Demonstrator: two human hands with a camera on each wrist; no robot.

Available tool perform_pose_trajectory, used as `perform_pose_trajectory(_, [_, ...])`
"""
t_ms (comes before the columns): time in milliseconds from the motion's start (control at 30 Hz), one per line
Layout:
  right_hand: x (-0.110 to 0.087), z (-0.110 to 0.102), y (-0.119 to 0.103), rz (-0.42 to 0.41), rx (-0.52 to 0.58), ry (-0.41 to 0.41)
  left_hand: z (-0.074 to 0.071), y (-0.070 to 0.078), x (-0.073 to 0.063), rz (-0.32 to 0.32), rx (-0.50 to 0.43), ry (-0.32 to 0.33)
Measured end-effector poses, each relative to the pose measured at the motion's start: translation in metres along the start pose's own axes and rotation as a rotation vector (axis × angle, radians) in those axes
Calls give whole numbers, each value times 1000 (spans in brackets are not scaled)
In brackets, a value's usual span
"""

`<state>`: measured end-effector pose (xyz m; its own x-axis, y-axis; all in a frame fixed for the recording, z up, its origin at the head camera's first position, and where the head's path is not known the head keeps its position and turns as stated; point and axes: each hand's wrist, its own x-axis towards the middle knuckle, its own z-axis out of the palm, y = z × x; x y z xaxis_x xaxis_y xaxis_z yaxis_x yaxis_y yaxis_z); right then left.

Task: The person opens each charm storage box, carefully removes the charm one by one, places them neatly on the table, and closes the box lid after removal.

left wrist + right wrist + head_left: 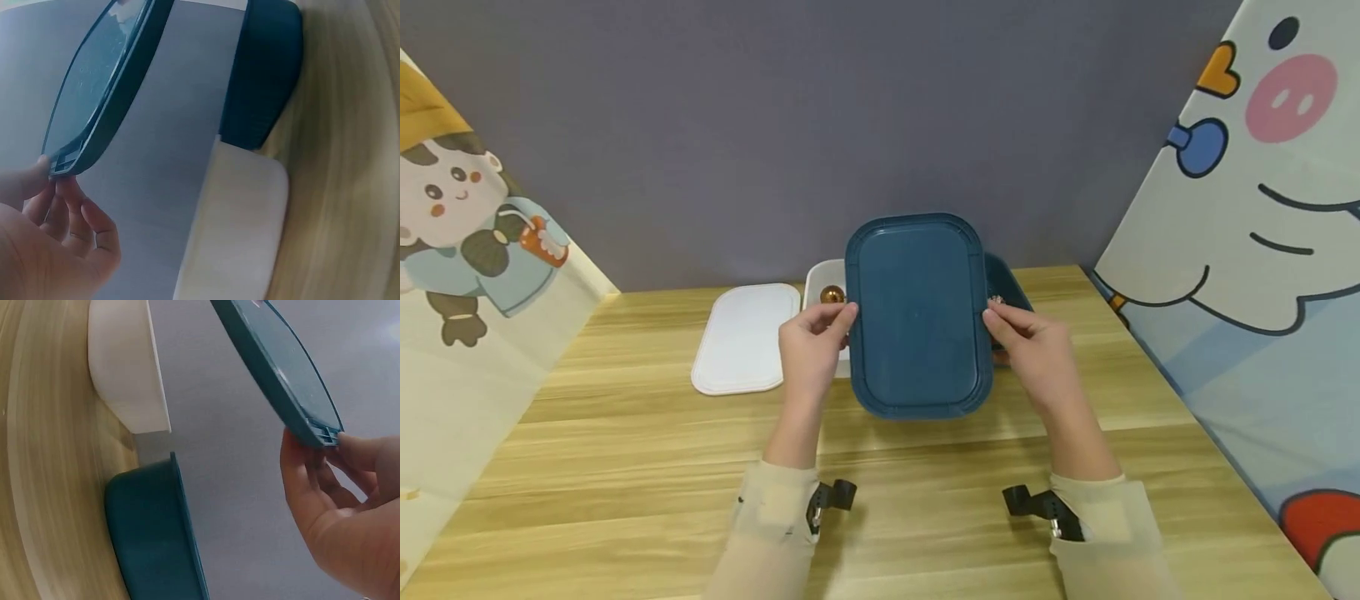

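A dark teal rectangular lid (917,317) with rounded corners is held up off the table, its broad face toward the head camera. My left hand (811,342) pinches its left edge between thumb and fingers. On the opposite edge, my right hand (1037,346) pinches it the same way. Behind the lid stand a white box (826,273) and a dark teal box (1006,283), both partly hidden by it. A shiny copper-coloured ball (832,294) shows in the white box. Something small and pale (996,299) shows in the teal box, too covered to identify.
A white lid (747,340) lies flat on the wooden table (647,467), left of the white box. The grey wall (737,142) rises close behind the boxes. Printed panels (1247,233) flank the table on both sides.
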<state>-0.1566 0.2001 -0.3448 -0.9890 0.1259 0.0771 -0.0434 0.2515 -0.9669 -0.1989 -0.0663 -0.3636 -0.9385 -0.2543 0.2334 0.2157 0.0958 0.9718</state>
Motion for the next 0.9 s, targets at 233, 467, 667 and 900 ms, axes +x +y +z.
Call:
perform_pose_trajectory(233, [-5, 1, 5, 9, -72, -26, -1, -1, -5, -10, -14, -4])
perform_pose_trajectory(467, [-3, 5, 4, 21, -30, 15, -7, -1, -6, -77, 107, -174])
perform_pose_trajectory(667, [-1, 11, 4, 38, -71, -23, -15, -3, -5, -91, 121, -188])
perform_pose_trajectory(900, [1, 23, 3, 21, -94, -158, -35, -3, 1, -87, 191, -190])
